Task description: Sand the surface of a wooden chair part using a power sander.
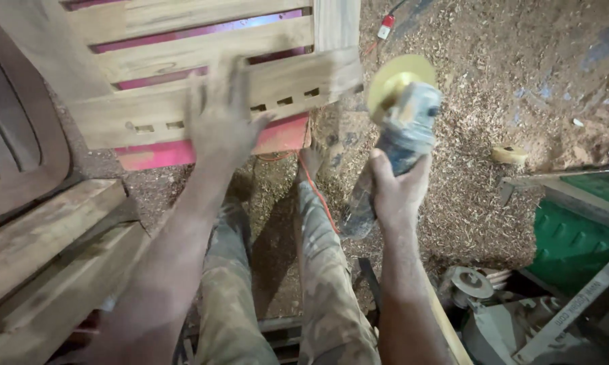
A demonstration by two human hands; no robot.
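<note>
My left hand [220, 115] is spread flat, fingers apart, over the lower rail of a slatted wooden frame [149, 111] that has several small rectangular slots cut in it. The hand is motion-blurred, and I cannot tell whether it touches the wood. My right hand [398, 189] grips the body of a dusty angle grinder [399, 135], held up just right of the frame. The grinder's yellow sanding disc [399, 78] faces the frame's right end. An orange cable [316, 192] trails down past my leg.
My camouflage-trousered legs [318, 284] stand on a sawdust-covered floor [487, 101]. Wooden bench planks [41, 250] lie at left, a curved chair part [14, 135] above them. A green machine [575, 236] and metal parts [473, 284] sit at right. A spare disc [508, 154] lies on the sawdust.
</note>
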